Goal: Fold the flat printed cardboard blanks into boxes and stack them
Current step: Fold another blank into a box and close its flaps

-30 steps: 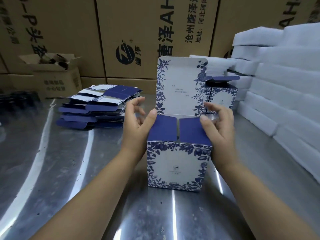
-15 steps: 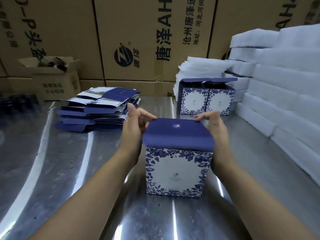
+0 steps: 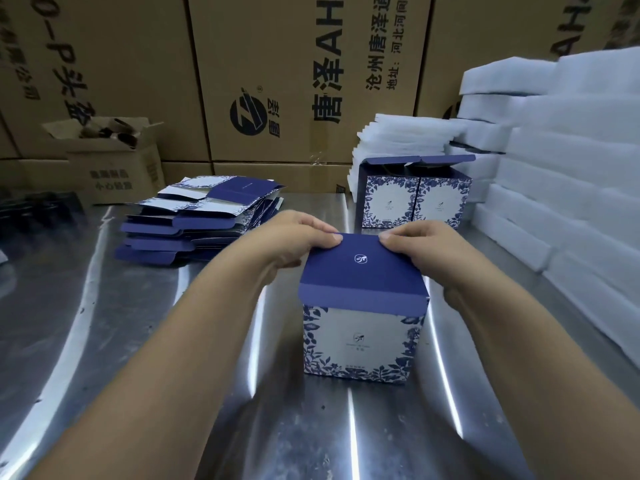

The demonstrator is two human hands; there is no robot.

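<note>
Box: your printed box stands upright on the bench, in the middle and nearer the front edge than the far one, its white-and-blue flowered face turned toward you
Lid: the dark blue lid lies down over the top, and its front flap hangs over the upper edge of the flowered face
Left hand: your left hand holds the lid's far left corner, the left thumb pressed flat on top and the fingers curled close together over the far edge
Right hand: your right hand holds the far right corner the same way, the right thumb on top and the fingers curled behind; their tips are hidden
Blanks: the stack of flat blanks lies loosely fanned toward the bench's far left, well apart from your box
Finished boxes: two finished boxes stand side by side, touching, at the far edge just right of centre
Foam: white foam sheets are piled along the right edge and behind the finished boxes
Background: big brown cartons line the far edge, with a small open carton at the far left corner
</note>
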